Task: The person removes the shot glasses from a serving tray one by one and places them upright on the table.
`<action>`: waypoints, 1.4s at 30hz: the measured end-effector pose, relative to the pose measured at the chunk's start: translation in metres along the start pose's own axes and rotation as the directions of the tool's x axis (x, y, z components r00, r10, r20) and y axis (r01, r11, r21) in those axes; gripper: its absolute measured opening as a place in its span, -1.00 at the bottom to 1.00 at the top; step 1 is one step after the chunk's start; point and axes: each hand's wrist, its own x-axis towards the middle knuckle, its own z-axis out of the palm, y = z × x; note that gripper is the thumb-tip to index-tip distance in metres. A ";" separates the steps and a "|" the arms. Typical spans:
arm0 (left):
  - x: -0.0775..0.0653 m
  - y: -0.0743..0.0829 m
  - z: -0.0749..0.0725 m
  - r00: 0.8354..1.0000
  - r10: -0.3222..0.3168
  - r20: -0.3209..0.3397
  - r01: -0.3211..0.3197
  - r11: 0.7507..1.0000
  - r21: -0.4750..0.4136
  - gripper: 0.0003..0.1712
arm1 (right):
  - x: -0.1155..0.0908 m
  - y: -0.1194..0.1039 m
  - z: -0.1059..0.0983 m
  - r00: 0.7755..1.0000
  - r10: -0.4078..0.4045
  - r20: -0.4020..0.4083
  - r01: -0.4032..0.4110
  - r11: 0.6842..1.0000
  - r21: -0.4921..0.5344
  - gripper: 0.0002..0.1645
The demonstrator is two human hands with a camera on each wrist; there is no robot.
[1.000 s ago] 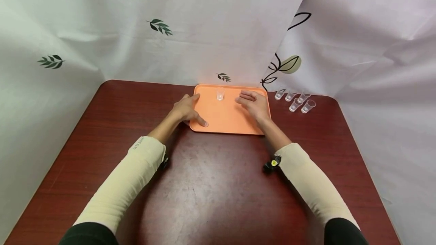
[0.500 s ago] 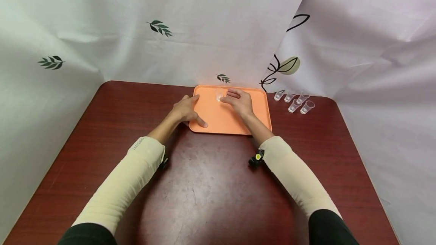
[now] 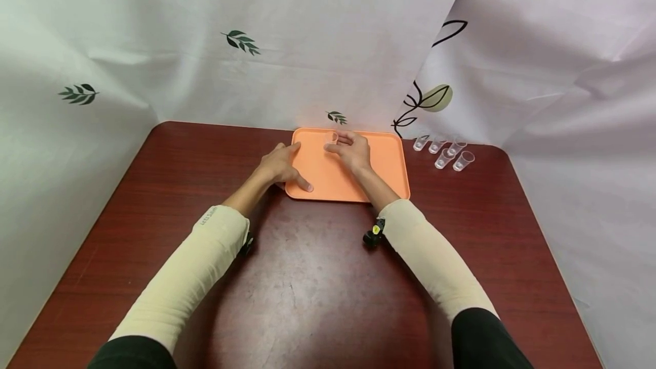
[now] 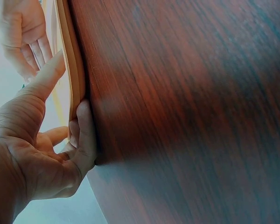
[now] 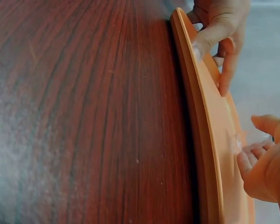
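Observation:
An orange tray [image 3: 320, 178] lies at the far side of the dark red wooden table. My left hand [image 3: 279, 164] holds its left end, thumb over the rim and fingertips against the outer side, as the left wrist view shows. Near the tray's back edge stands a small clear plastic cup [image 3: 331, 137]. My right hand [image 3: 355, 151] is over the tray with thumb and fingers on either side of this cup. In the right wrist view, the thumb [image 5: 266, 123] stands apart from the other fingers, and the cup [image 5: 238, 141] shows faintly by the fingertips.
Several more clear cups [image 3: 463, 160] stand in a cluster on the table to the right of the tray. A white cloth [image 3: 287, 78] with leaf prints hangs close behind the table's back edge. Bare tabletop [image 3: 318, 278] stretches in front of the tray.
My right hand has moved left across the tray, from its right part to the small cup. The left hand keeps its place on the tray.

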 end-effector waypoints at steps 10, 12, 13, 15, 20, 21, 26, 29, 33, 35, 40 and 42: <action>-0.001 0.002 -0.001 1.000 -0.005 0.002 0.005 1.000 0.007 0.66 | -0.002 0.002 0.004 1.000 -0.014 -0.005 0.014 1.000 -0.008 -0.49; -0.001 0.003 -0.001 1.000 -0.007 0.003 0.007 1.000 0.009 0.66 | -0.004 0.001 0.002 1.000 -0.018 0.005 0.018 1.000 -0.003 -0.49; -0.001 0.003 0.000 1.000 -0.009 0.004 0.009 1.000 0.010 0.66 | -0.006 0.001 0.000 1.000 -0.020 0.009 0.020 1.000 0.001 -0.49; -0.001 0.003 0.000 1.000 -0.011 0.008 0.011 1.000 0.006 0.67 | -0.009 0.001 -0.005 1.000 -0.025 0.016 0.024 1.000 0.007 -0.48; -0.001 0.004 -0.001 1.000 -0.010 0.010 0.010 1.000 -0.008 0.68 | -0.016 0.000 -0.020 0.999 -0.042 0.026 0.042 0.999 0.004 -0.46; -0.001 0.004 -0.001 1.000 -0.010 0.010 0.010 1.000 -0.012 0.68 | -0.017 0.000 -0.023 0.999 -0.046 0.029 0.046 0.999 0.002 -0.46; -0.004 0.005 -0.001 1.000 -0.011 0.012 0.011 1.000 -0.011 0.68 | -0.025 -0.001 -0.038 0.998 -0.056 0.039 0.056 0.998 -0.007 -0.44; -0.004 0.005 -0.001 1.000 -0.010 0.011 0.010 1.000 -0.009 0.67 | -0.029 -0.002 -0.047 0.998 -0.059 0.034 0.059 0.998 0.006 -0.44; -0.002 0.002 -0.001 1.000 -0.008 0.006 0.009 1.000 -0.009 0.67 | -0.034 -0.001 -0.060 0.998 -0.061 0.025 0.060 0.997 0.044 -0.45; 0.004 -0.002 0.002 1.000 -0.010 -0.013 0.010 1.000 -0.018 0.70 | -0.037 0.000 -0.067 0.998 -0.060 0.021 0.059 0.997 0.053 -0.45; 0.024 -0.016 0.009 0.999 0.005 -0.039 -0.005 1.000 -0.018 0.79 | -0.041 0.004 -0.086 0.997 -0.076 -0.001 0.076 0.996 0.055 -0.47; 0.023 -0.015 0.008 0.999 0.012 -0.033 -0.012 1.000 -0.001 0.80 | -0.043 0.006 -0.093 0.996 -0.084 -0.014 0.084 0.995 0.058 -0.48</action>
